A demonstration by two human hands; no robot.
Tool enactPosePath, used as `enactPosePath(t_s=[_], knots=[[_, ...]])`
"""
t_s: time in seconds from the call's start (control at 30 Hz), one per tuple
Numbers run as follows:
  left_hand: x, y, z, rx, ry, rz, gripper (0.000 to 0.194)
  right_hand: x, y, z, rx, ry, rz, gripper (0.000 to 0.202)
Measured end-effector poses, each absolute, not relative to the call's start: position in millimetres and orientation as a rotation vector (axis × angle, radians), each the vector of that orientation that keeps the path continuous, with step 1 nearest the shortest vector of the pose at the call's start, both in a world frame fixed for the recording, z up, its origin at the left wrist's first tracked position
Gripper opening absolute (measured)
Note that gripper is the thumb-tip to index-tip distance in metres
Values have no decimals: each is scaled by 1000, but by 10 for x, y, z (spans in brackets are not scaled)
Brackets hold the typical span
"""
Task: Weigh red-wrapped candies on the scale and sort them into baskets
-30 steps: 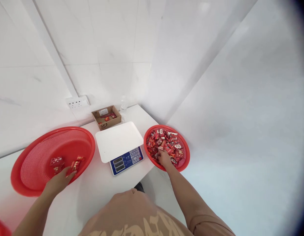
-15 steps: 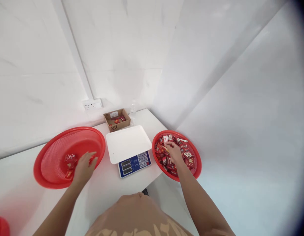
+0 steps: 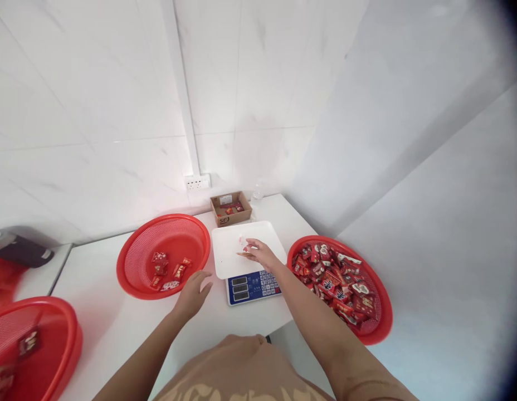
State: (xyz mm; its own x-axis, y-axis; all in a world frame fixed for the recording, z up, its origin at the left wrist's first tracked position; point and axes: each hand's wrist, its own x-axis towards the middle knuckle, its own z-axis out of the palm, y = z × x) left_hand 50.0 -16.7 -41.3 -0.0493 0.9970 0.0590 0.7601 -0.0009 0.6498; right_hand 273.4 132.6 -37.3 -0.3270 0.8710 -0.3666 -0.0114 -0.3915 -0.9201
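Note:
My right hand (image 3: pixel 261 255) is over the white pan (image 3: pixel 225 245) of a blue weighing scale (image 3: pixel 252 285), its fingers closed on a small candy packet (image 3: pixel 243 243) with pink and white on it. My left hand (image 3: pixel 194 295) hangs open at the front right rim of a red basket (image 3: pixel 128 278), thumb apart from the fingers, holding nothing. Several red wrapped candies (image 3: pixel 160 267) lie in that basket. To the right, another red basket (image 3: pixel 384 328) is heaped with red candy packets (image 3: pixel 331 281).
A small cardboard box (image 3: pixel 235 218) with a few red packets stands behind the scale, beside a clear plastic object (image 3: pixel 257 192). Another red basket (image 3: pixel 72 340) is at the lower left. A dark cylinder (image 3: pixel 22 248) lies at the far left.
My right hand has moved from the full basket to over the scale pan with a packet. My left hand has come out of the left basket. The view has swung left.

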Motion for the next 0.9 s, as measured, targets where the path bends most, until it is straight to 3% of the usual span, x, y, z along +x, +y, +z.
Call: enactPosePath(t_s=[0.2,0.4,0.5,0.63,0.77,0.9], knots=[[458,-236,-470,1748,1876,719,28,2739,1342,-406,-1346,-1290,1671,44],[500,-225,-499,1758,1842,686,28,2833,1237,-509,-1575,-1924,1112,38],[534,-210,-501,1781,1816,674,27,2815,1098,-617,-1520,-2071,1114,35],[558,-200,-515,1812,1780,660,27,2939,1044,-659,-1451,-1872,1137,37],[535,-211,-543,1810,1784,646,27,3556,1076,-670,-1730,-1792,690,42],[514,-225,-554,1789,1796,632,27,4332,835,-918,-2360,-1740,428,56]])
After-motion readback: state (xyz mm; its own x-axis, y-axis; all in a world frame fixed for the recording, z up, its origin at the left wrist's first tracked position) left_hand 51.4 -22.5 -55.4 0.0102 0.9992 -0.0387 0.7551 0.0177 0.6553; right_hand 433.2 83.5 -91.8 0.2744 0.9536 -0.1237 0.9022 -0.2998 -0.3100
